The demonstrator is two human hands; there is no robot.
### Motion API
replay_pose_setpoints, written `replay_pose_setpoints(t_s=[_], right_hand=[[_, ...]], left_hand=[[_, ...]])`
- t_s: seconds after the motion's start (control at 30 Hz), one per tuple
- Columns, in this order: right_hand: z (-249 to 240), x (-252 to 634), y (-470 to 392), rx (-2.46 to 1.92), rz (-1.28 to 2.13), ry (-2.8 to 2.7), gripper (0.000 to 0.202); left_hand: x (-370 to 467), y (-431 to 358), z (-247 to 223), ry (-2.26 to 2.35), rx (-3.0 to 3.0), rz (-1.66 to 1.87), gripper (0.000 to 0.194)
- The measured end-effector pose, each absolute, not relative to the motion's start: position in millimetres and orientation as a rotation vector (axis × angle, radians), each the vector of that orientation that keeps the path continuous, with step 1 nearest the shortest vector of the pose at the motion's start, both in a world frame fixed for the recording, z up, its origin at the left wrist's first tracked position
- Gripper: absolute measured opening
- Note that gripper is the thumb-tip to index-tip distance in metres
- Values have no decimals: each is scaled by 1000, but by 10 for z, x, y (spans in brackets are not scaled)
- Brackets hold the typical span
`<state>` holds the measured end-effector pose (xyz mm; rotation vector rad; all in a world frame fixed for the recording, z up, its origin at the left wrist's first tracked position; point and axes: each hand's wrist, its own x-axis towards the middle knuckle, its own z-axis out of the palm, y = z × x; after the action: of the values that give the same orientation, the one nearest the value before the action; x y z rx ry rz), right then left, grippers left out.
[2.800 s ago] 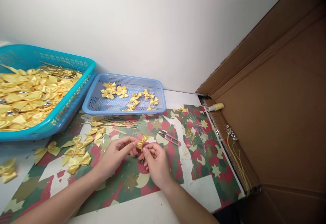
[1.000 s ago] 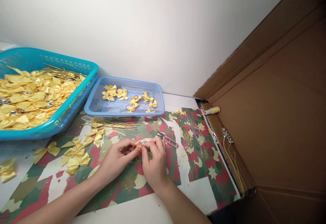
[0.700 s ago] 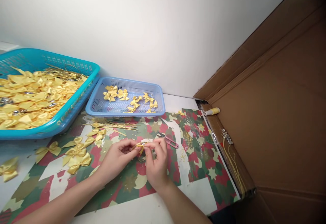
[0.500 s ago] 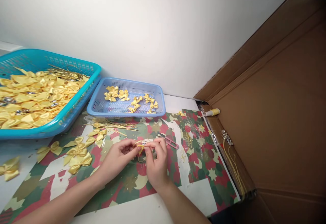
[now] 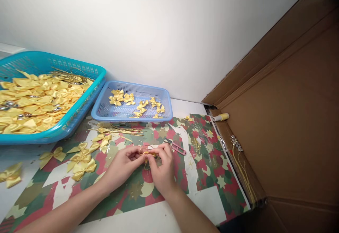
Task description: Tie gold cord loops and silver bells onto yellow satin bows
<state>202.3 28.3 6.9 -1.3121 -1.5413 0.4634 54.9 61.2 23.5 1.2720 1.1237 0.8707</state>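
Between my two hands, above the patterned sheet (image 5: 143, 190), is a small yellow ribbon bow (image 5: 146, 153) with a thin loop of gold cord. My left hand (image 5: 124, 166) pinches it from the left with thumb and forefinger. My right hand (image 5: 162, 167) pinches it from the right, its thumb close to the left fingertips. Fingers hide most of the bow. To the left, several yellow bows (image 5: 84, 168) lie on the sheet. Gold cords (image 5: 127, 131) are spread beyond my left hand, and pink thread snips (image 5: 179, 149) lie just past my right hand.
A turquoise basket (image 5: 69, 114) full of yellow bows and gold cords stands at the left. Beside it, a blue basket (image 5: 132, 119) holds several bows, some with cord loops. A cardboard wall (image 5: 286, 120) borders the right, with a thread spool (image 5: 220, 117) and silver beads (image 5: 235, 143) along its base.
My right thumb and fingers have closed in nearer to my left fingertips, and the bow with its cord loop has turned slightly. The rest looks the same.
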Motion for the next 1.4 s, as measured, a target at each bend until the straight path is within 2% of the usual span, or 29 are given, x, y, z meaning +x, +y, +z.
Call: replay_pose_setpoints(t_s=[0.3, 0.47, 0.6, 0.77, 0.87, 1.2, 1.4], right_hand=[[195, 2053, 250, -1235, 311, -1507, 19], [299, 2198, 219, -1108, 449, -1395, 15], [300, 2329, 311, -1086, 753, -1325, 13], [298, 2428, 466, -1143, 1384, -1168, 38], [347, 2466, 481, -1183, 1551, -1134, 43], [469, 2581, 421, -1184, 1699, -1077, 46], [613, 2594, 369, -1047, 1537, -1180, 35]], left_hand=[[564, 612, 226, 1167, 1282, 843, 28], [559, 620, 248, 1200, 1237, 802, 30], [560, 629, 276, 1197, 1207, 775, 31], [535, 662, 301, 1188, 1197, 725, 32], [516, 681, 293, 1196, 1195, 719, 34], [522, 680, 265, 1246, 1151, 793, 36], [528, 665, 250, 1232, 1134, 805, 32]])
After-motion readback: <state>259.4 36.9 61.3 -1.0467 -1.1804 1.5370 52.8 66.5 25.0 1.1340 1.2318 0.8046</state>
